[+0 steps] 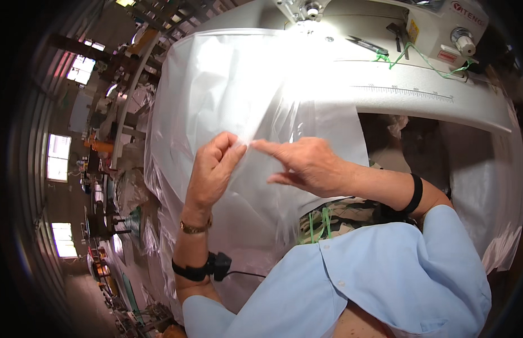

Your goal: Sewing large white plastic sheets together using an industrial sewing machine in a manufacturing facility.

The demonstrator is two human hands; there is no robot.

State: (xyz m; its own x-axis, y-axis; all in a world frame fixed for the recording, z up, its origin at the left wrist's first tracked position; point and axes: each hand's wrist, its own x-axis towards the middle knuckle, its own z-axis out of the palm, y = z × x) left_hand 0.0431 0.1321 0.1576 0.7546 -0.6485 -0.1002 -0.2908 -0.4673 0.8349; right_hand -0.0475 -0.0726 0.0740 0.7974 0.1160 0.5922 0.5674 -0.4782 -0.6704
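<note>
A large sheet of whitish, see-through plastic film (199, 90) spreads over the work surface and hangs toward my lap. My left hand (210, 169) is closed in a pinch on a fold of this film, thumb against the bent fingers. Just right of it, my right hand (312, 166) stretches its index finger to the pinched spot. The thumb of that hand stands apart, and nothing shows in its grasp. Where the fingertips meet, the film is too bright and fine to make out clearly.
A white sewing machine (441, 36) stands at the far right, its lit needle area (311, 11) beyond the film. A dark thread snipper (367, 46) and green thread (427, 61) lie on its bed. A ruler scale (405, 90) runs along the front edge. Shelving and clutter stand at left.
</note>
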